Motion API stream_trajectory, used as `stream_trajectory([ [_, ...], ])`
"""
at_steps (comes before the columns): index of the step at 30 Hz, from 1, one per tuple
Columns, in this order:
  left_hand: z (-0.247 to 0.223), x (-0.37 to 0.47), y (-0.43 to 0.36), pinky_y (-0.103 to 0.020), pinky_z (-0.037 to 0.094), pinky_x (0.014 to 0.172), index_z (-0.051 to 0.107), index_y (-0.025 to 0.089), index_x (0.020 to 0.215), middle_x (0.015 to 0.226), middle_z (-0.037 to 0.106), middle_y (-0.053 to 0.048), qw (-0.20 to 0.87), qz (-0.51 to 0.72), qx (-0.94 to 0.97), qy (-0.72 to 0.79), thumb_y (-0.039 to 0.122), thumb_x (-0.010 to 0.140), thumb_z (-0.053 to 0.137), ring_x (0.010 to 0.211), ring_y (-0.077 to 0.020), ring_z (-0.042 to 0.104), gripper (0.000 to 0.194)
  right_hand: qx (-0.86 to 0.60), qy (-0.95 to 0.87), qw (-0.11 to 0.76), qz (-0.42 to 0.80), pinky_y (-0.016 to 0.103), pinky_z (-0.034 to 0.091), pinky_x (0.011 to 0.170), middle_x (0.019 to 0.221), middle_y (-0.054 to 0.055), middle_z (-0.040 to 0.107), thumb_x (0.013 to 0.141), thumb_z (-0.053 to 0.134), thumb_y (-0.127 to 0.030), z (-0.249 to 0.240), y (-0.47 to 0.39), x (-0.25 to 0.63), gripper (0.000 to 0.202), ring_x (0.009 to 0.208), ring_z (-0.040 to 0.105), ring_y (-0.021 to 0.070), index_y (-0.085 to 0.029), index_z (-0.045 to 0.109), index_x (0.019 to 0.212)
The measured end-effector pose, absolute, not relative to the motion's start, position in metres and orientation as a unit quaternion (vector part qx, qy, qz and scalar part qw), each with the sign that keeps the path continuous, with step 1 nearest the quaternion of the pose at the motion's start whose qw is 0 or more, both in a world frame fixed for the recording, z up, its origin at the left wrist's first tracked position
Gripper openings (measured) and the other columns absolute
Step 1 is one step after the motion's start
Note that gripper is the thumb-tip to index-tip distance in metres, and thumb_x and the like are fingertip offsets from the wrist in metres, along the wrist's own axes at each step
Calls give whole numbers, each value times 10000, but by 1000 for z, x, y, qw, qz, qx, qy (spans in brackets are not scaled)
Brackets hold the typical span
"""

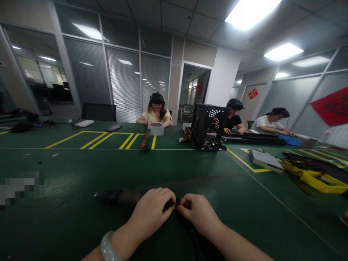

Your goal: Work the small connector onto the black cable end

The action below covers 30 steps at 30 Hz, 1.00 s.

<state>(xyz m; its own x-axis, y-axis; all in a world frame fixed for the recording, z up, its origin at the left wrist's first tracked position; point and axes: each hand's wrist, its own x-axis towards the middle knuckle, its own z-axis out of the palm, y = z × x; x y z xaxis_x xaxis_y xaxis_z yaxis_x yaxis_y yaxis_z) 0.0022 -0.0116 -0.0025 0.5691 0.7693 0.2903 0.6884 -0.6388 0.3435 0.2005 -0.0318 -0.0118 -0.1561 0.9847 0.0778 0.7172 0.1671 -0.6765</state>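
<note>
as fingers (182, 210) nearly meet, small dark piece (176, 203) between tips

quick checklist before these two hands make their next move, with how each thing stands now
1. Left hand at the small dark part: ok, fingertips pinched on it.
2. Right hand at the same part: ok, pinching from the other side.
3. Small dark part fully visible: not ok, fingers cover most of it.
4. Dark cylindrical object apart from left hand: cannot tell, its end is hidden behind the hand.
5. Black computer case away from both hands: ok, it stands farther back.
</note>
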Motion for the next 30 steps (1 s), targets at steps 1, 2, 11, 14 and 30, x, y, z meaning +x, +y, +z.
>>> stream_trajectory([
  [1,-1,2,-12,-317,376,759,611,258,950,945,629,25,94,208,884,409,210,840,590,885,-183,573,122,-593,-717,264,253,202,377,579,753,-20,731,803,658,-296,-12,-32,200,100,662,646,121,-229,732,790],
  [2,0,2,-12,-314,377,761,616,259,950,951,629,23,92,205,887,402,202,843,581,893,-182,574,125,-593,-717,264,254,204,375,578,748,-18,730,803,658,-294,-11,-32,201,101,658,644,122,-228,734,792],
  [11,0,1,-13,-327,387,758,609,252,970,956,636,15,94,208,884,408,186,826,583,888,-194,578,161,-593,-715,261,262,216,380,588,754,-7,730,806,660,-286,-10,-32,199,102,671,643,135,-217,736,803],
  [14,0,2,-13,-327,390,749,603,246,976,944,633,12,94,205,877,423,208,823,598,885,-199,578,158,-591,-715,256,272,219,384,589,766,0,732,809,661,-294,-9,-32,199,112,678,647,139,-213,738,818],
  [30,1,1,-13,-322,379,757,609,249,958,951,632,15,100,200,880,419,214,840,583,885,-193,569,126,-591,-718,263,257,209,370,578,755,-17,725,803,661,-301,-15,-31,201,101,663,630,128,-228,731,804],
])
